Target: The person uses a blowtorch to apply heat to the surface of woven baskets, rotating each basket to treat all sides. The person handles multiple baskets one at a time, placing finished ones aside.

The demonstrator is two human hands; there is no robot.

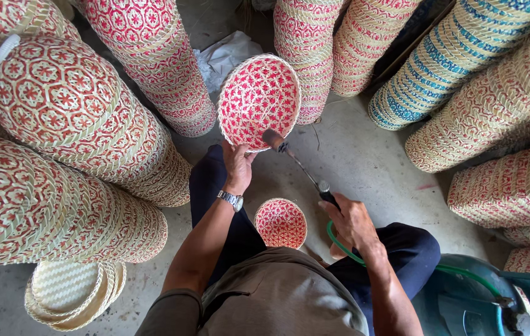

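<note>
One torch (299,167) (angled up-left) facing basket (258,101).

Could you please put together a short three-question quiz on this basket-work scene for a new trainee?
1. True or false: the left hand holds the red-and-natural woven basket by its lower rim.
2. What does the right hand grip? A) a paintbrush B) a torch wand fed by a green hose C) scissors
3. Where does the second small red basket lie?

Key
1. True: the basket is held up with its inside facing the camera.
2. B: the wand's tip points at the held basket's rim.
3. On the floor between the person's legs, below the held basket.
</note>
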